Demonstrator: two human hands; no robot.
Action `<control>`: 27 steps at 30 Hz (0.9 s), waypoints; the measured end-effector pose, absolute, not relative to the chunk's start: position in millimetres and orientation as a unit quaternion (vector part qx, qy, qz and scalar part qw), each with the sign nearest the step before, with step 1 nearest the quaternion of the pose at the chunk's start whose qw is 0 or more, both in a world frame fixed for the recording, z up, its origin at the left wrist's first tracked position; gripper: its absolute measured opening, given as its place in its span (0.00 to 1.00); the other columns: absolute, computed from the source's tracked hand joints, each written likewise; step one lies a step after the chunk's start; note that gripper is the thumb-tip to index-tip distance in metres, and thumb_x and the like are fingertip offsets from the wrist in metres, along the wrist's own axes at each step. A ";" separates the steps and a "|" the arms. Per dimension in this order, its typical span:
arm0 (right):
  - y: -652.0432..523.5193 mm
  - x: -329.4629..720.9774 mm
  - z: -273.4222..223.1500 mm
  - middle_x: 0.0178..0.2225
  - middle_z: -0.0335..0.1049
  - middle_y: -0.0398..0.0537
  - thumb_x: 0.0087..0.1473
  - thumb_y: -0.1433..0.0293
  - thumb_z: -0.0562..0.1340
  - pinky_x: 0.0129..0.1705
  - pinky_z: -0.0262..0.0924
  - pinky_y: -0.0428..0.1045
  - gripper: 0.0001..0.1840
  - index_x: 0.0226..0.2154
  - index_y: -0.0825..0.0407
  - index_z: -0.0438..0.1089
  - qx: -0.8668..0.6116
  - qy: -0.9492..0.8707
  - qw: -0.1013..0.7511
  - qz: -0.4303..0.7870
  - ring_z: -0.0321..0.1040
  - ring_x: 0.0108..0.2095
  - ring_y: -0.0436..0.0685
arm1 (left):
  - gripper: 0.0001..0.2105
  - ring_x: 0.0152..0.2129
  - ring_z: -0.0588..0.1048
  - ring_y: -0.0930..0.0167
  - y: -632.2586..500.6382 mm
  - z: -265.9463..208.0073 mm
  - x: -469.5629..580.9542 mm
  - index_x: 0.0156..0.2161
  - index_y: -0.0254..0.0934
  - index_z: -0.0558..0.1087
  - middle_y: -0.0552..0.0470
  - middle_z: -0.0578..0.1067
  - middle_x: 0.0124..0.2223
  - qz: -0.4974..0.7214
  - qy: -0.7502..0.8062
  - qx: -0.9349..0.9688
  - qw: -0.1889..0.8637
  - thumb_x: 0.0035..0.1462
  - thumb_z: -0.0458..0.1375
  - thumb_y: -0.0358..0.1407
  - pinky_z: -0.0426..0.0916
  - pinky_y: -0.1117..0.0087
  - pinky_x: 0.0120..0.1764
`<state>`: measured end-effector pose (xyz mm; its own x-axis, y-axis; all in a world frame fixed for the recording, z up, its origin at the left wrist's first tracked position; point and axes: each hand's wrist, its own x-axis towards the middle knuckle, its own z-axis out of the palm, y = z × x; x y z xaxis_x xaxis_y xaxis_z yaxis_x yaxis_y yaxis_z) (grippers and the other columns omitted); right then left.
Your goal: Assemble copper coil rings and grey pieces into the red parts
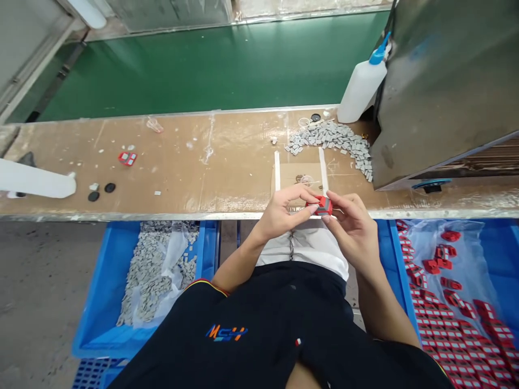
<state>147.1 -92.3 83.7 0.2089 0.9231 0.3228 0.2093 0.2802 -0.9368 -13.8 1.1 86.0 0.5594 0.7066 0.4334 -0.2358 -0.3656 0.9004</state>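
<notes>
A small red toy car body with grey parts (323,206) is pinched between my two hands just above the table's front edge. My left hand (288,209) grips its left end with thumb and fingers. On its right end, my right hand (352,222) closes thumb and forefinger. Beneath and behind the hands lies a cardboard piece (298,174) held by white strips, with a clear ring-like bit on it. Beyond it spreads a pile of small grey flat pieces (336,136).
A white squeeze bottle (362,89) stands beside a metal box (446,81). Another white bottle (36,179) lies at left, near a red piece (127,158). Below are a blue bin (91,302) of grey pieces and one of red car bodies (450,324). A green belt (194,70) runs behind.
</notes>
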 end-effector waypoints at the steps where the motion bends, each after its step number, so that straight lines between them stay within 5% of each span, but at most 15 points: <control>1: -94.8 148.4 84.9 0.41 0.64 0.46 0.61 0.69 0.66 0.49 0.73 0.54 0.22 0.57 0.40 0.72 -0.521 -0.564 0.569 0.294 0.70 0.44 0.54 | 0.01 0.40 0.79 0.69 -1.3 86.2 -12.3 0.36 0.35 0.76 0.47 0.80 0.41 0.437 0.163 0.697 0.545 0.60 0.62 0.29 0.73 0.64 0.47; 11: -135.9 181.4 87.2 0.36 0.68 0.47 0.59 0.65 0.67 0.40 0.71 0.53 0.15 0.49 0.48 0.74 -0.575 -0.590 0.533 0.190 0.69 0.36 0.56 | 0.07 0.35 0.76 0.72 -29.0 82.7 28.2 0.31 0.35 0.75 0.48 0.79 0.39 0.413 0.127 0.698 0.571 0.59 0.64 0.35 0.71 0.67 0.43; 14: -139.0 187.2 73.5 0.40 0.71 0.49 0.57 0.61 0.68 0.45 0.72 0.54 0.16 0.47 0.48 0.73 -0.568 -0.486 0.611 0.262 0.73 0.42 0.57 | 0.07 0.42 0.78 0.68 -35.1 74.3 42.5 0.40 0.35 0.77 0.44 0.80 0.44 0.385 0.130 0.668 0.623 0.59 0.65 0.37 0.72 0.66 0.48; 18: -141.0 192.4 51.2 0.42 0.77 0.50 0.54 0.56 0.70 0.48 0.73 0.53 0.18 0.43 0.48 0.72 -0.546 -0.358 0.677 0.339 0.76 0.44 0.58 | 0.20 0.44 0.80 0.65 -45.6 54.4 61.1 0.51 0.36 0.75 0.42 0.80 0.49 0.342 0.221 0.607 0.682 0.57 0.66 0.43 0.75 0.67 0.45; 27: -150.6 217.4 10.8 0.38 0.75 0.53 0.59 0.56 0.65 0.39 0.75 0.49 0.14 0.37 0.50 0.76 -0.606 -0.410 0.631 0.259 0.76 0.39 0.58 | 0.15 0.45 0.79 0.61 -51.0 41.8 82.9 0.46 0.36 0.81 0.42 0.82 0.47 0.252 0.305 0.725 0.565 0.56 0.63 0.40 0.72 0.62 0.52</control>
